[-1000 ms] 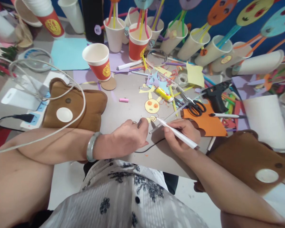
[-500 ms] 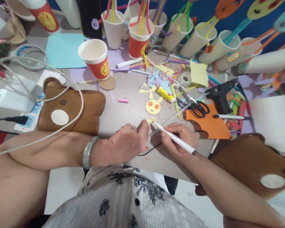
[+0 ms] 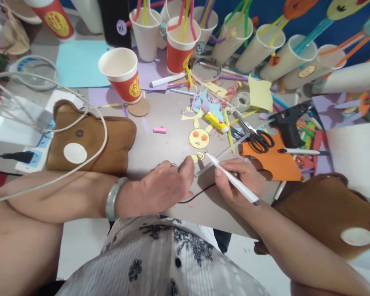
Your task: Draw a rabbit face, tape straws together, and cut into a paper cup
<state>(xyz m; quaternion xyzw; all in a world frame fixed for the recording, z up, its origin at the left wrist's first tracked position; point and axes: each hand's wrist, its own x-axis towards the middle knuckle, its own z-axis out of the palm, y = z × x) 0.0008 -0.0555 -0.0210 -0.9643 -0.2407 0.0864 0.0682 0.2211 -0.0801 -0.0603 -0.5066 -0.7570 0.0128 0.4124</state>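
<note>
At the left of the worktop (image 3: 152,150), a brown bear-shaped pouch (image 3: 111,135) lies under the white cable (image 3: 103,144), just as it did half a second ago. To its right, the left hand (image 3: 162,187) has kept its place too, resting low with the fingers bent. Thumb and forefinger sit close together, but I cannot tell whether they pinch anything. Their tips come right up against a plain yellow disc (image 3: 194,159), seemingly steadying it.

Just right of that disc, and apparently touching it, lies the heart disc (image 3: 200,156), with a yellow face cutout (image 3: 199,139) flat above both. Here is the change: the white pen (image 3: 239,185) had its tip on the drawn heart a moment ago, and now the tip is clear of it, just beyond the disc's right edge. The whole heart shows, so its outline looks finished, or at least paused. Further right, the right hand (image 3: 243,179) has drawn back slightly, its fingers pinching the pen. The black-handled scissors (image 3: 259,140) remain untouched beyond it.
</note>
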